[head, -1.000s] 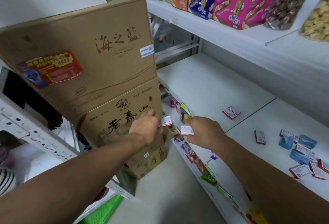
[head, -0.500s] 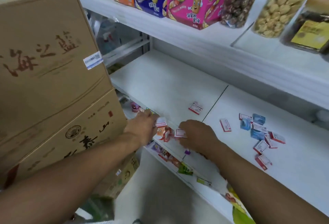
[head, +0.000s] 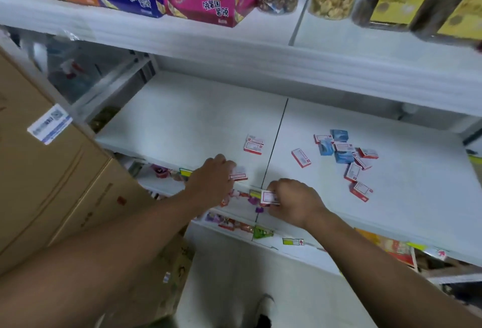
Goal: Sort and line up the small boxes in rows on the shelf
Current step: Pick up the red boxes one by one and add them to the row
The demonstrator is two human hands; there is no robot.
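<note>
Hands are a little apart at the front edge of the white shelf [head: 198, 119]. The left hand [head: 212, 176] pinches one small red and white box [head: 238, 174] just over the shelf. The right hand [head: 294, 202] grips another little box [head: 269, 197] past the edge. More small boxes [head: 347, 155] lie scattered on the shelf to the right, and a pair of boxes [head: 253, 144] sits near the middle.

One head-worn camera looked forward and down — close over a white shelf [head: 198, 124], both forearms reaching in.
</note>
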